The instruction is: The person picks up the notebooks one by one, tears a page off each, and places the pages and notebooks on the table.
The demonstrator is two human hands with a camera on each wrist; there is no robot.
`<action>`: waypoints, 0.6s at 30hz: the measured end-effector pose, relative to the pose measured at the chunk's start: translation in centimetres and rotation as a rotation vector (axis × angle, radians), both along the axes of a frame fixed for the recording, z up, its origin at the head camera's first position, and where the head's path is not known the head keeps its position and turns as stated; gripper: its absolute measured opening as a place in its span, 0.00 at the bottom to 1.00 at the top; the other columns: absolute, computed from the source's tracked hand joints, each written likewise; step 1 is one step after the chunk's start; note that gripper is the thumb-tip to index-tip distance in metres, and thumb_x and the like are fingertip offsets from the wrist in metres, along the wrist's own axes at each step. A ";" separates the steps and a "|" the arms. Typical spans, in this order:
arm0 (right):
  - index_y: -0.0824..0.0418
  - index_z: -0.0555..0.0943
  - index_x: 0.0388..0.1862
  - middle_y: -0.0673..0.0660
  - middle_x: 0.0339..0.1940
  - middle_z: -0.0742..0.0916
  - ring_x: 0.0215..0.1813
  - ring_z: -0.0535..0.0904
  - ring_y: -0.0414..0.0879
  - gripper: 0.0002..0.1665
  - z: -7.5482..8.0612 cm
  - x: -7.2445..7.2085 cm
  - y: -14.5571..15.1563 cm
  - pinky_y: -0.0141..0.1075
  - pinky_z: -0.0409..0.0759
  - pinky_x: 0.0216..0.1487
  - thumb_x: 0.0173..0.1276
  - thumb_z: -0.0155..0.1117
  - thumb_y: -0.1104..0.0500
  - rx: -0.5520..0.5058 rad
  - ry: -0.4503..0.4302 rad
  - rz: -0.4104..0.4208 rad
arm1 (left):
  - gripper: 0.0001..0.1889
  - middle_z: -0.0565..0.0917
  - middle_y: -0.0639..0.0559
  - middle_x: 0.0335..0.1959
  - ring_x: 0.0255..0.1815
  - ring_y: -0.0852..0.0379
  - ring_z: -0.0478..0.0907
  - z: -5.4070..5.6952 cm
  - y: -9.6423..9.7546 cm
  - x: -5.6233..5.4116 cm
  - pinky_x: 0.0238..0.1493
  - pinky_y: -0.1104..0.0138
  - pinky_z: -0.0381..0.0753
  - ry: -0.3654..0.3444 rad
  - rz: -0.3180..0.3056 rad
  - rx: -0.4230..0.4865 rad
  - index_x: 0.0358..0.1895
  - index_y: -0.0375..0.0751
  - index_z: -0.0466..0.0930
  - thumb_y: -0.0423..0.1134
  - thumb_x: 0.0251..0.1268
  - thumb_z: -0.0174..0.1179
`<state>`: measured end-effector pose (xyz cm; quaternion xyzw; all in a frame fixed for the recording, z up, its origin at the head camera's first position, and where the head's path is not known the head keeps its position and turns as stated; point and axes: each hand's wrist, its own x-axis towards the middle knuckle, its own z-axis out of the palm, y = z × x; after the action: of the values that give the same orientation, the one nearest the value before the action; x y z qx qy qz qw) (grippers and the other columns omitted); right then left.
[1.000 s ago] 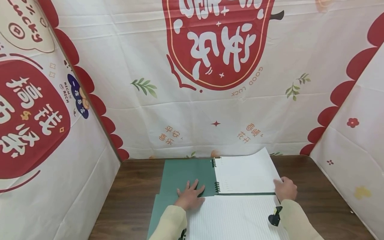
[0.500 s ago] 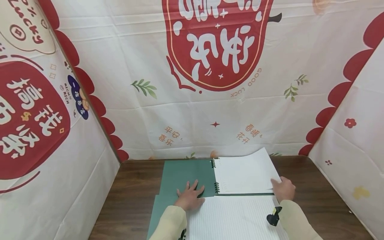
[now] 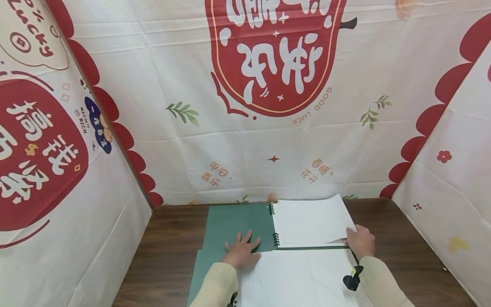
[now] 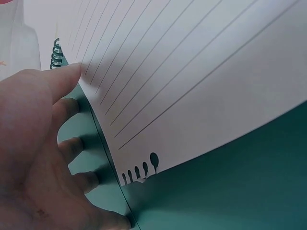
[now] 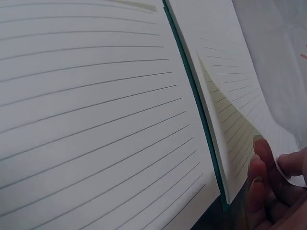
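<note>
Two notebooks with green covers lie opened, one behind the other. The rear one has a black coil [image 3: 276,239] and a white page [image 3: 312,219] whose right side bends up off the pages below. My right hand [image 3: 361,242] pinches that page near its front right corner; in the right wrist view the thumb is on one side of the sheet [image 5: 232,132] and fingertips on the other. My left hand [image 3: 241,252] rests with fingers spread on the green cover [image 3: 238,219]. Its thumb touches the edge of the front notebook's lined page [image 4: 168,81], whose punched holes show at the corner.
The notebooks lie on a dark wood table [image 3: 165,247]. Printed white cloth [image 3: 238,140] hangs at the back and both sides, right behind the rear notebook. The front notebook's cover [image 3: 194,277] sticks out left of my left sleeve [image 3: 218,283].
The page's far right corner has dropped a little, and its front edge now stands slightly off the sheets below. My right hand has shifted slightly left; my left hand stays in place.
</note>
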<state>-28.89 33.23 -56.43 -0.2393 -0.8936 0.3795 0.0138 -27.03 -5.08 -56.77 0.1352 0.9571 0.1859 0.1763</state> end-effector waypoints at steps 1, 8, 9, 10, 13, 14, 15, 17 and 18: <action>0.77 0.66 0.64 0.70 0.38 0.84 0.39 0.80 0.59 0.28 0.0 0.0 0.2 0.56 0.74 0.47 0.76 0.45 0.56 -0.041 0.000 -0.012 | 0.29 0.53 0.52 0.79 0.79 0.38 0.46 0.0 0.0 0.0 0.63 0.25 0.49 -0.001 0.000 0.002 0.72 0.62 0.63 0.58 0.70 0.51; 0.75 0.67 0.64 0.47 0.26 0.85 0.30 0.77 0.38 0.26 -1.2 0.4 1.8 0.30 0.76 0.30 0.76 0.48 0.56 -0.452 0.027 -0.093 | 0.29 0.53 0.51 0.79 0.79 0.37 0.46 0.0 0.0 0.0 0.62 0.25 0.49 -0.002 -0.004 0.007 0.72 0.62 0.64 0.58 0.69 0.52; 0.75 0.67 0.63 0.46 0.25 0.84 0.30 0.77 0.37 0.26 -1.4 0.4 2.0 0.29 0.76 0.30 0.76 0.48 0.56 -0.494 0.031 -0.095 | 0.29 0.53 0.51 0.79 0.79 0.37 0.46 0.0 0.0 -0.1 0.62 0.25 0.49 -0.003 -0.005 0.007 0.72 0.62 0.64 0.58 0.70 0.52; 0.75 0.67 0.63 0.45 0.25 0.84 0.30 0.76 0.37 0.26 -1.6 0.5 2.2 0.29 0.76 0.30 0.76 0.48 0.56 -0.530 0.033 -0.097 | 0.29 0.53 0.51 0.79 0.79 0.37 0.46 0.0 0.0 -0.1 0.62 0.25 0.49 -0.005 -0.004 0.007 0.72 0.62 0.64 0.58 0.70 0.52; 0.73 0.68 0.61 0.42 0.25 0.83 0.30 0.75 0.36 0.25 -1.7 0.8 2.2 0.29 0.77 0.33 0.76 0.49 0.55 -0.582 0.041 -0.098 | 0.29 0.54 0.51 0.79 0.79 0.35 0.47 0.0 0.0 -0.2 0.61 0.24 0.49 -0.003 0.001 0.020 0.72 0.61 0.64 0.58 0.70 0.52; 0.73 0.68 0.61 0.42 0.25 0.82 0.30 0.75 0.36 0.25 -1.6 0.9 2.1 0.29 0.77 0.33 0.76 0.49 0.54 -0.591 0.041 -0.097 | 0.28 0.55 0.50 0.78 0.78 0.35 0.47 -0.1 0.1 -0.2 0.60 0.24 0.50 0.001 0.006 0.031 0.72 0.60 0.65 0.58 0.70 0.51; 0.73 0.68 0.61 0.42 0.25 0.82 0.30 0.74 0.36 0.25 -1.5 1.0 1.8 0.29 0.76 0.33 0.76 0.50 0.54 -0.601 0.044 -0.093 | 0.28 0.56 0.49 0.78 0.78 0.34 0.47 -0.1 0.1 -0.2 0.59 0.23 0.49 0.006 0.014 0.046 0.72 0.59 0.65 0.58 0.71 0.51; 0.72 0.68 0.62 0.41 0.26 0.82 0.30 0.74 0.36 0.26 -1.1 1.2 1.3 0.29 0.76 0.33 0.76 0.50 0.53 -0.607 0.044 -0.087 | 0.27 0.58 0.47 0.77 0.77 0.33 0.49 -0.2 0.2 -0.2 0.59 0.23 0.49 0.041 0.032 0.080 0.70 0.55 0.67 0.56 0.72 0.51; 0.72 0.68 0.62 0.41 0.26 0.82 0.30 0.74 0.36 0.26 -1.0 1.2 1.0 0.29 0.76 0.33 0.77 0.50 0.54 -0.609 0.047 -0.081 | 0.26 0.60 0.46 0.76 0.77 0.33 0.50 -0.3 0.2 -0.2 0.59 0.23 0.49 0.065 0.045 0.102 0.69 0.53 0.69 0.55 0.72 0.50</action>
<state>-27.64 34.24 -57.42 -0.2589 -0.7280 0.6344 -0.0230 -27.24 -4.83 -57.08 0.1287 0.9544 0.2340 0.1337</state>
